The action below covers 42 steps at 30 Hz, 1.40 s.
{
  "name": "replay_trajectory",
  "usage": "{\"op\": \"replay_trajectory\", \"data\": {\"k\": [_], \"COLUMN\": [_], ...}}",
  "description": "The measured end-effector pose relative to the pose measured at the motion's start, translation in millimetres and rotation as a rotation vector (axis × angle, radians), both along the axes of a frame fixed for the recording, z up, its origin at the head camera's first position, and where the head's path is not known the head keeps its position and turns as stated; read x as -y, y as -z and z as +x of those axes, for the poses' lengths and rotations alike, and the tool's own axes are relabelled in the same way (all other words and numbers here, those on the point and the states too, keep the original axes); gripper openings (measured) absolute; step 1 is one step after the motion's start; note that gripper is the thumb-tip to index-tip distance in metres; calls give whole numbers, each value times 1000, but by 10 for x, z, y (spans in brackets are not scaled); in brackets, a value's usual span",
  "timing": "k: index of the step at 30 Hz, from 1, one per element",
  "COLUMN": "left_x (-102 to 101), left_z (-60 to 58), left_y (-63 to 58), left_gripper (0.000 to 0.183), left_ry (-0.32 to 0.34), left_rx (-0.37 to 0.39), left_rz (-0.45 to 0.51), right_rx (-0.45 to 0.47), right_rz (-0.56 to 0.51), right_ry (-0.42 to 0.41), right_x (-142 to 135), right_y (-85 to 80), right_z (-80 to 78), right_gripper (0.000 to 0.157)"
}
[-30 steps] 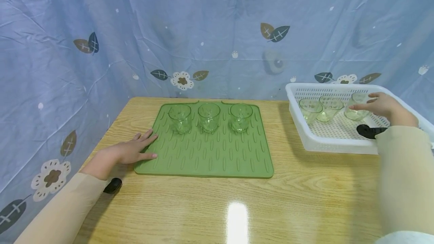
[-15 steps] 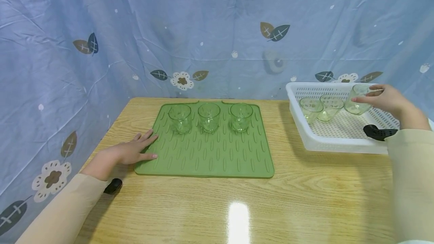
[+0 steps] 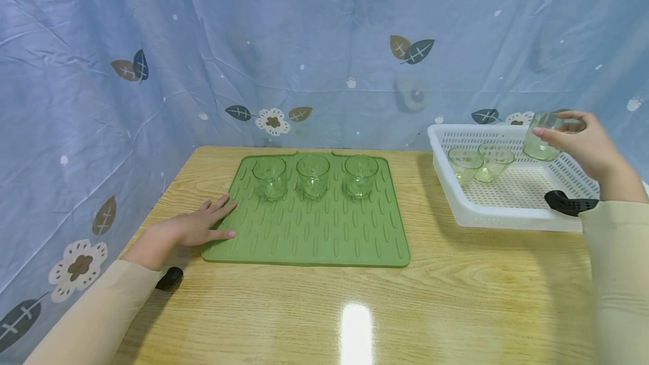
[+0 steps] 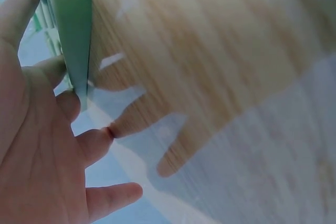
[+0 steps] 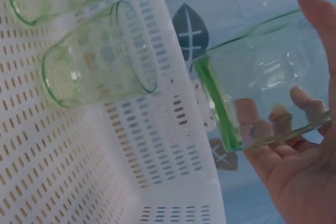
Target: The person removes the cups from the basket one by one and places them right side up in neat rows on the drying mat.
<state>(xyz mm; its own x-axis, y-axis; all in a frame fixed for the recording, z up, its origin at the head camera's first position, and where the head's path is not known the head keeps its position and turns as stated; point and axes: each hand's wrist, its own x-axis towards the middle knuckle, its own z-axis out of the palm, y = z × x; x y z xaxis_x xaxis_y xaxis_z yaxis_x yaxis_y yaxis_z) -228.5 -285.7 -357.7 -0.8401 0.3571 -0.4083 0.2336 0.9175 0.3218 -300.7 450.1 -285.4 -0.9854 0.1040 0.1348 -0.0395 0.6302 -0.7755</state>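
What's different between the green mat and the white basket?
The mat is flat, while the basket has raised walls. The mat looks solid; the basket is full of holes. Three glasses stand on the mat, but two glasses are in the basket. Both carry greenish glasses.

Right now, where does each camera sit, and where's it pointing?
Head: worn on the head, facing forward and down at the green drying mat and white basket; left hand, right hand and sleeves show.
Left wrist: worn there, facing the mat's edge and wooden table; left hand shows.
Right wrist: worn there, facing the basket and a held glass tumbler; right hand shows.
Head and right wrist share that tumbler.
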Motion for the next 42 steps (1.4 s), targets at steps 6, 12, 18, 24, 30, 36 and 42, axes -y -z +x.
{"op": "replay_trajectory", "data": {"k": [6,12,18,24,30,36,42], "left_x": [-3,-3,-4,0,5,7,0], "left_z": [0,-6,-12,-11,1,0,0], "left_y": [-4,-2,-18,-16,-19,-18,-23], "left_gripper": [95,95,95,95,96,96,96], "left_ry": [1,4,2,7,-4,0,-1], "left_rx": [1,-1,0,-1,9,13,9], "left_rz": [-2,-7,-9,-9,-6,-5,-4], "right_rx": [-40,-69,-100,-117,-104,-147,-164], "right_rz": [-40,-44,-35,-120,-79,-118,-131], "right_ry": [-23,-40,-57,-120,-200,-213,-197], "right_x": [36,110,213,316,495,711,913], "right_y": [-43,-79,-146,-232,-262,-253,-253], "right_z": [27,37,45,89,136,166,175], "right_gripper": [73,54,65,40,47,46,46]}}
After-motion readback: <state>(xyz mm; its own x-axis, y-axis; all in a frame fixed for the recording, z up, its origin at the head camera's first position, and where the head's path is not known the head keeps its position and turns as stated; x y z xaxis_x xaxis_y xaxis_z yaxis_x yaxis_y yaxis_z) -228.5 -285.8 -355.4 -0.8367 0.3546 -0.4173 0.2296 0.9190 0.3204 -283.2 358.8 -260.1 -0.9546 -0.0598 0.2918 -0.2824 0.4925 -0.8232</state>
